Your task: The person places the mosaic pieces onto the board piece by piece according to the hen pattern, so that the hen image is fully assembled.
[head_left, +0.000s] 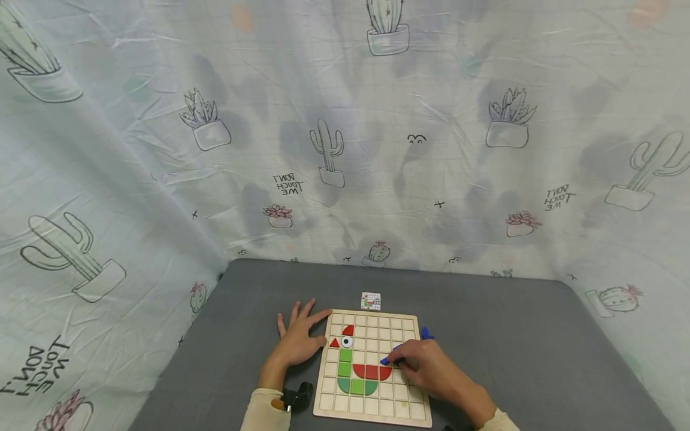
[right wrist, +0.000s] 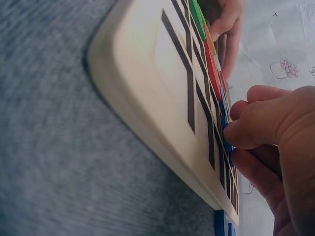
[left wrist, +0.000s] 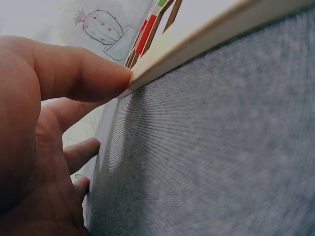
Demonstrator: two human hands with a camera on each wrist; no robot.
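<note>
A wooden grid board (head_left: pixel 372 413) lies on the table with coloured pieces in its cells. My left hand (head_left: pixel 297 340) has its fingers spread at the board's left side, the thumb (left wrist: pixel 106 78) touching the edge. Over the right half, my right hand (head_left: pixel 431 366) pinches a small blue piece (right wrist: pixel 226 130) at the board surface; the fingers partly hide it. Another bit of blue (head_left: pixel 398 346) shows behind those fingers. Red pieces (head_left: pixel 372 372) form a row, with green pieces (head_left: pixel 357 387) below and to the left. A white round eye piece (head_left: pixel 347 342) sits beside a red triangle (head_left: pixel 335 343).
A small printed picture card (head_left: pixel 371 301) lies just beyond the board's far edge. Loose blue pieces (head_left: pixel 426 333) rest on the grey table (head_left: pixel 512 335) beside the board's right edge. A cactus-print curtain (head_left: pixel 372 149) hangs behind the table.
</note>
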